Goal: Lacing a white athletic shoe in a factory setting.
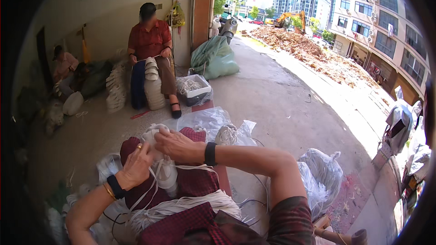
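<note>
From above, I watch the left hand (136,165) and right hand (178,145), fingers clenched around a stack of white pieces (160,159) on the lap, white cords (181,204) trailing below. Across the concrete floor (272,95), a seated person in red (152,54) handles a similar stack.

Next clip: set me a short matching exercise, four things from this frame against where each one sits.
Things:
1. white padded piece
2. green sack
3. bundle of white straps
4. yellow excavator

Places:
A. far off, behind the dirt pile
B. across the wearer's lap
C. between both hands
D. on the concrete by the orange pillar

Pairs: 1-C, 2-D, 3-B, 4-A
</note>
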`<state>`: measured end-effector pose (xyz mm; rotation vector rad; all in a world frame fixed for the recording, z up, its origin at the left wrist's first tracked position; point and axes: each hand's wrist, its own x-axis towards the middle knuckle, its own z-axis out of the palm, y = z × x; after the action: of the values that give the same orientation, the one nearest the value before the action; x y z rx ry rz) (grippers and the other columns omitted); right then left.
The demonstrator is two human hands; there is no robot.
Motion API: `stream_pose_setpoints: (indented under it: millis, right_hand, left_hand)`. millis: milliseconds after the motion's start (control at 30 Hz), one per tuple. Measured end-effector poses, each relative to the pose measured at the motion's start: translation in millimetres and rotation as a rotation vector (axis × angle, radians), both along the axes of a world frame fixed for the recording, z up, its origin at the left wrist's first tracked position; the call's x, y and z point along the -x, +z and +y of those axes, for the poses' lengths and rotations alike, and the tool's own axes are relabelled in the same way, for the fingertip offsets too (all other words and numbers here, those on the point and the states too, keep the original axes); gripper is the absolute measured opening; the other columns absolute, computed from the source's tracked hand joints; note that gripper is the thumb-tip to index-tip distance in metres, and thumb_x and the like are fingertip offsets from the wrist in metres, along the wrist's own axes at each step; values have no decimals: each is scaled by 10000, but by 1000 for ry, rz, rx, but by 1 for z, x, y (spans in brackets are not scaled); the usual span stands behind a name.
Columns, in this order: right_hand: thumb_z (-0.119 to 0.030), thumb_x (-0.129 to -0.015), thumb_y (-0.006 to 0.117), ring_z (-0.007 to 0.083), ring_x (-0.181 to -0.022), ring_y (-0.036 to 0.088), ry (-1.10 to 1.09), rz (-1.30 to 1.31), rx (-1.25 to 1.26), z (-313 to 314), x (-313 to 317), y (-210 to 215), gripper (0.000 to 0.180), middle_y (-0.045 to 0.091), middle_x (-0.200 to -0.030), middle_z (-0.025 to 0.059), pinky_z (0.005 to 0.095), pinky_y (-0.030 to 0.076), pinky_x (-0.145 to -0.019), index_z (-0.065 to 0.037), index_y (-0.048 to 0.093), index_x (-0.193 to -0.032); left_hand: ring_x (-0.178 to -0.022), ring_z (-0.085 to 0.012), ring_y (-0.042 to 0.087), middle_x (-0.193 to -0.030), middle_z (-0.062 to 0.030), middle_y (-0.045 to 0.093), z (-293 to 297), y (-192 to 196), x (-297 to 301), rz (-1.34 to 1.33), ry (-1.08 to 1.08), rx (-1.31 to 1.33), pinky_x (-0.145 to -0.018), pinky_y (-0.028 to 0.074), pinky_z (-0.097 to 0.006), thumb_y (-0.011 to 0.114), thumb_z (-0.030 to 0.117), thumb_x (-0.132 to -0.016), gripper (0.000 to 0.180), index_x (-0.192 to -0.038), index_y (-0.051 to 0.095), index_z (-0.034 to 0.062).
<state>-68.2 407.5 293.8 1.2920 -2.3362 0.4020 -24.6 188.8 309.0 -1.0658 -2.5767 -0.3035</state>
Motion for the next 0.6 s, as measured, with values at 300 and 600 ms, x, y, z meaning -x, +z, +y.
stream_pose_setpoints:
  millis: [300,600]
  right_hand:
    - [-75,-661,731,341,-1111,545,76,-89,-394,-5,28,5,322,596,-1088,154,404,517,-887,22,687,-965]
    - [-85,-608,749,333,-1042,556,271,-248,-124,13,40,-6,172,628,-1007,96,429,499,-834,-79,721,-777]
  left_hand:
    - [-900,-377,629,-989,-150,608,-3,31,33,-194,-92,396,-799,520,-462,624,87,-631,371,-993,704,74]
    - [-903,-367,619,-962,-137,582,-16,18,36,-210,-202,164,-796,501,-475,622,27,-659,255,-898,699,73]
